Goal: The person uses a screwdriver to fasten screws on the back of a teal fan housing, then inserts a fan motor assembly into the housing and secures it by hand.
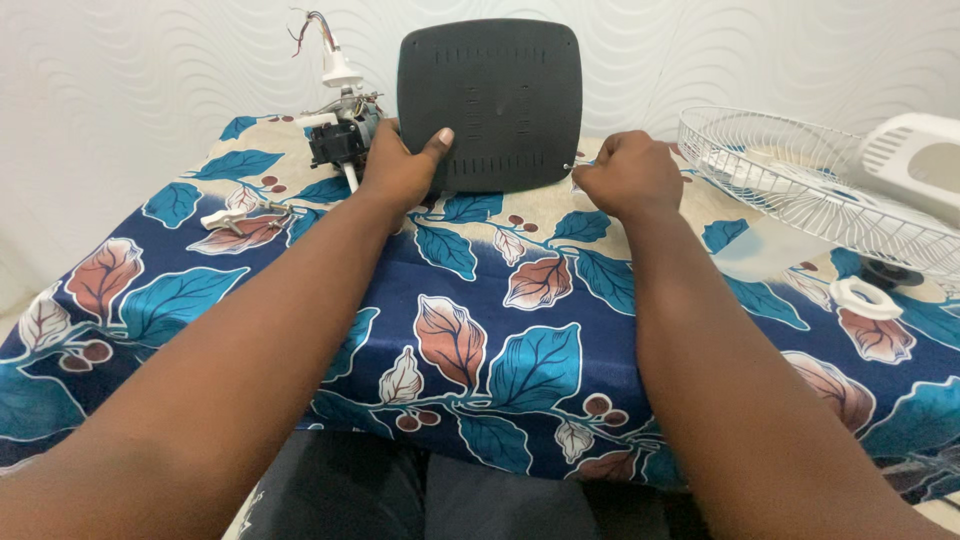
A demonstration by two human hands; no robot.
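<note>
1. A small white clip point(222, 219) lies on the far left of the counter point(500, 330), which is covered by a blue cloth printed with large leaves.
2. Just right of it, at the far edge, stands a fan motor point(340, 135) with a white shaft and loose coloured wires sticking up from its top.
3. The left hand point(400, 170) rests between the motor and the dark panel; its fingers are closed on the panel's lower left edge, with the thumb pressed flat on the front face.
4. The dark grey panel point(490, 100), a rounded square with rows of short slots, stands upright at the far middle of the counter, leaning toward the pale patterned wall.
5. The right hand point(628, 172) is curled into a loose fist at the panel's lower right corner; a small metal tip shows at its fingertips, touching the corner, but what it pinches is too small to tell.
6. Farther right, a white wire fan guard point(800, 180) lies tilted, with a white plastic housing point(915, 160) at the far right edge.
7. Near the guard, a white ring-shaped nut point(865, 297) lies on the cloth.
</note>
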